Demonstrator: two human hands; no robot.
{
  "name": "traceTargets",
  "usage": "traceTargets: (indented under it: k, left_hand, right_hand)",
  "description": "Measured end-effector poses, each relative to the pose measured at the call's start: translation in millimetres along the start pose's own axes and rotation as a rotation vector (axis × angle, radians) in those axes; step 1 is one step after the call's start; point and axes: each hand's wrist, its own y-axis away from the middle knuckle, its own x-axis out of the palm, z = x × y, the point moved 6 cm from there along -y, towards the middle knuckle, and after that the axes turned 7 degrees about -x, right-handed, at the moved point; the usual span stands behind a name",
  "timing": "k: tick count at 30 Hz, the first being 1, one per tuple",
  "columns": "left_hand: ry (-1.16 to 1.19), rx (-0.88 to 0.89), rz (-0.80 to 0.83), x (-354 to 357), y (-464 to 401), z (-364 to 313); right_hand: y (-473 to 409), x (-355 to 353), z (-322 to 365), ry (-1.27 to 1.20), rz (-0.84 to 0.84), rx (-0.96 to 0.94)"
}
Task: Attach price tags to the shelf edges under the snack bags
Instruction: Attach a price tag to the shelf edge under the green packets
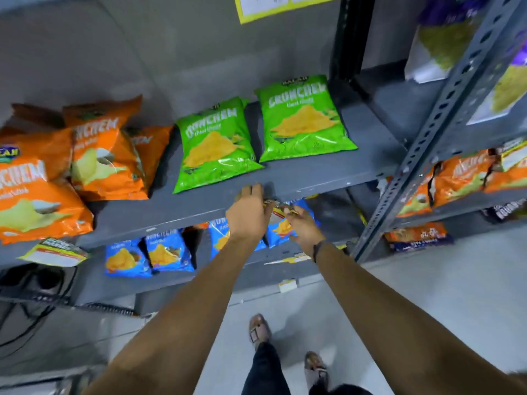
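Two hands at the front edge of the grey shelf (328, 178), both arms stretched out from the bottom of the frame.

Left hand (251, 213): back of hand up, wrist roughly straight, fingers (252, 191) curled over the top of the shelf edge just below the left green snack bag (214, 146). Thumb side faces the right hand. It grips the lip and seems to pinch one end of the price tag (278, 208).

Right hand (302, 226): a bit lower and to the right, just beside the left, in front of the shelf edge. Fingers bent inward, pinching the other end of the tag. Dark band on that wrist.

Price tag: small, yellow and white with red, blurred, print unreadable. Long axis looks roughly along the shelf edge, tilted slightly down toward the right. It sits between the two hands, at or just below the lip. Can't tell whether it touches the edge.

Second green snack bag (305, 121) lies flat to the right on the same shelf, top pointing toward the back wall. Orange snack bags (105, 163) are piled at the left. Blue snack bags (168, 252) stand on the shelf below, partly behind the hands.

Another tag (54, 253) hangs from the shelf edge at far left, under the orange bags, tilted.
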Motion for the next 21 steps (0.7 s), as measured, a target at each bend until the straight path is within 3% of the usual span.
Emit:
traceTargets:
  k: [6, 11, 15, 21]
  left_hand:
    - [0.019, 0.025, 0.017, 0.9, -13.6, -6.9]
    - [0.130, -0.146, 0.147, 1.3, -30.7, -1.0]
    - [0.238, -0.161, 0.205, 1.2, -28.7, 4.3]
    - [-0.140, 0.086, 0.004, 6.3, -14.7, 2.9]
  right_hand:
    - [-6.4, -3.6, 1.5, -0.140, -0.016, 0.004]
    - [-8.7, -10.5, 9.5, -0.085, 0.052, 0.063]
    - [-8.6, -23.0, 23.7, 0.108, 0.037, -0.080]
    - [-0.2, -33.5, 47.8, 0.767, -0.092, -0.468]
